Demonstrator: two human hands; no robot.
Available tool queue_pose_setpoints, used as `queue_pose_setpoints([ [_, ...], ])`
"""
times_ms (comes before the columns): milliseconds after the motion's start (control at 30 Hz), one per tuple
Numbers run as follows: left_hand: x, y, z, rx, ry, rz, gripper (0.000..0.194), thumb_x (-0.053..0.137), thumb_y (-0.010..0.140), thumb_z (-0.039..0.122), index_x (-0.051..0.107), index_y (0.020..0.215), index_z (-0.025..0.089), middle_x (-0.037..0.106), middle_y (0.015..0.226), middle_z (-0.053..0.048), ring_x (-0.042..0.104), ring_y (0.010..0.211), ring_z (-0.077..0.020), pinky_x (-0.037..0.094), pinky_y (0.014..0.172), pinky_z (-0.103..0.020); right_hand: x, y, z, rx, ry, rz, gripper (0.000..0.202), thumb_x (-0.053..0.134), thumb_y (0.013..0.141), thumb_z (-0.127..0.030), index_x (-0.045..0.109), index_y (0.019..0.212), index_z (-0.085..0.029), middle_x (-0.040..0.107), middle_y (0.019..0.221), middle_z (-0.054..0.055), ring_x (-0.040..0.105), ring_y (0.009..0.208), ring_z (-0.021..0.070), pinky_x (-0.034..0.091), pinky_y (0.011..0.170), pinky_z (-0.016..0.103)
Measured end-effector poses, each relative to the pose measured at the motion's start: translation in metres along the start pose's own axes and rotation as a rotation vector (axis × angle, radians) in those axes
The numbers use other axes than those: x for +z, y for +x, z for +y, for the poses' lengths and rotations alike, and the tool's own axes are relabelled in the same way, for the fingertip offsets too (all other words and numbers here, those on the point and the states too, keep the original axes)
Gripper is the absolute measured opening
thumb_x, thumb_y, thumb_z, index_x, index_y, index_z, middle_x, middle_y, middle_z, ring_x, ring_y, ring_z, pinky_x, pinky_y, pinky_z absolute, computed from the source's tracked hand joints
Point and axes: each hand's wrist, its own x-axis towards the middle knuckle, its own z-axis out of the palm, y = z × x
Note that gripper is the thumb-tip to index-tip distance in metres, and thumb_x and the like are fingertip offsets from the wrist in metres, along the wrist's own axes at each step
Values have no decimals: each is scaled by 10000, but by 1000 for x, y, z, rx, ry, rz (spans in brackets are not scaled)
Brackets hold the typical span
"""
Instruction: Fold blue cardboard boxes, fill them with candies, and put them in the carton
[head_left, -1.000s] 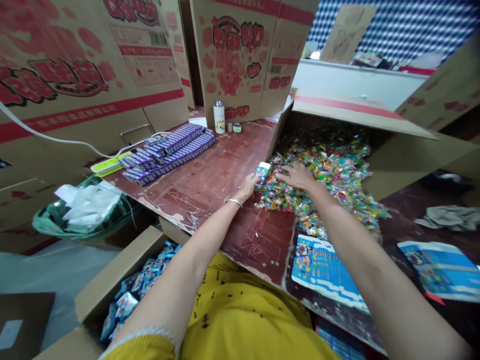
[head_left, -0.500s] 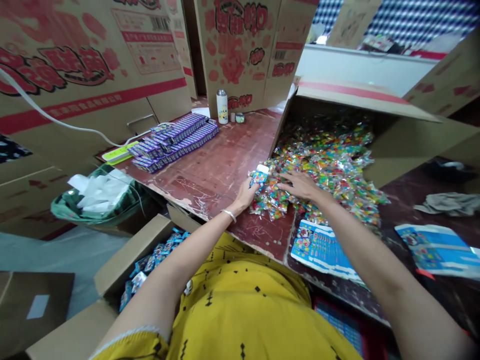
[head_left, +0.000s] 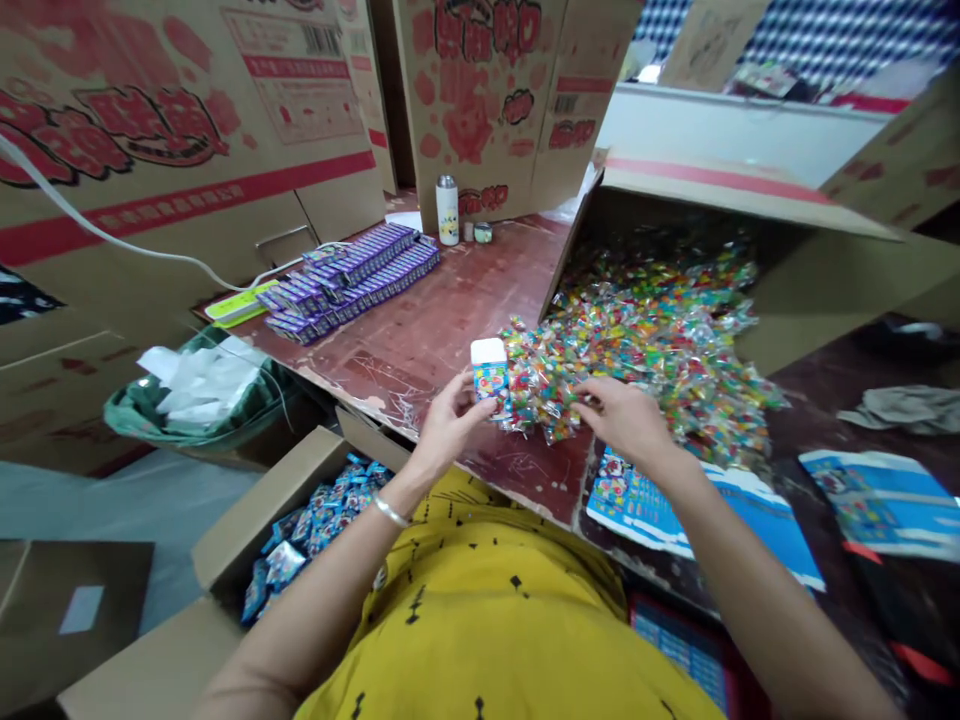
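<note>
A small blue packet with a white top (head_left: 490,372) is held upright in my left hand (head_left: 448,420), between thumb and fingers, at the left edge of the candy pile. My right hand (head_left: 622,415) is at the pile's near edge, thumb and fingertips drawn together among the wrapped pieces; what they hold, if anything, is too small to name. The colourful clear-wrapped candies (head_left: 645,330) spill out of a cardboard box (head_left: 802,290) lying on its side. Flat blue packets (head_left: 652,505) lie fanned under my right forearm.
Purple boxes (head_left: 352,280) are stacked at the back left, near a white bottle (head_left: 448,212). More blue sheets (head_left: 885,500) and a grey cloth (head_left: 904,410) lie right. Below left are an open carton (head_left: 255,515) of blue packets and a green bag (head_left: 142,425).
My left hand has moved left and nearer me with the packet, now more upright. My right hand has shifted down towards me, and its fingers have drawn together.
</note>
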Motion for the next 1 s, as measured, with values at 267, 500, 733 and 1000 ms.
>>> queue_pose_setpoints([
  [267,-6,-43,-9,-187,38,21,354,642,831,403,663,1072,144,707,975,-65,632,841,-173,491,770,-269,38,-21,13,-90,-242,1,147,543,919,-256,687,936,-230,663,1016,67,618,938,215,457,680,279],
  [500,10,-55,-31,-189,187,-31,311,682,792,376,624,997,150,697,919,-68,644,808,-171,514,757,-288,-4,-26,18,64,35,269,182,518,931,-261,685,991,-224,721,982,34,673,842,195,494,736,287],
  [733,40,-51,-28,-159,246,-139,251,677,796,335,601,952,152,685,881,-59,648,795,-173,519,743,-290,-25,-33,-30,124,247,265,165,539,902,-292,689,958,-252,720,876,19,662,694,186,511,655,300],
  [1000,54,-53,-19,-76,290,-88,208,644,825,307,607,979,173,672,902,-43,625,791,-157,511,727,-263,-11,-36,-58,-50,215,142,164,517,933,-283,679,924,-259,695,895,42,636,848,216,472,776,336],
])
